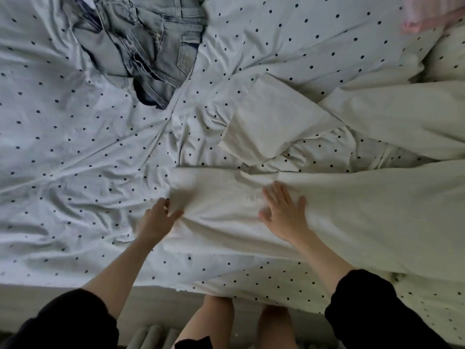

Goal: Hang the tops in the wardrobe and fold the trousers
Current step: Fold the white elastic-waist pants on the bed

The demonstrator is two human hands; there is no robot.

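Cream-white trousers lie spread across the bed from the centre to the right edge, one leg near me and the other leg bent further back. My left hand pinches the near leg's hem end at its left. My right hand rests flat on the same leg with fingers spread, pressing the cloth. A crumpled pair of light blue jeans lies at the back left of the bed, apart from both hands.
The bed carries a white sheet with dark dots, rumpled throughout. A pink garment shows at the top right corner. The bed's front edge runs below my arms, with my bare legs and a ribbed floor mat beneath.
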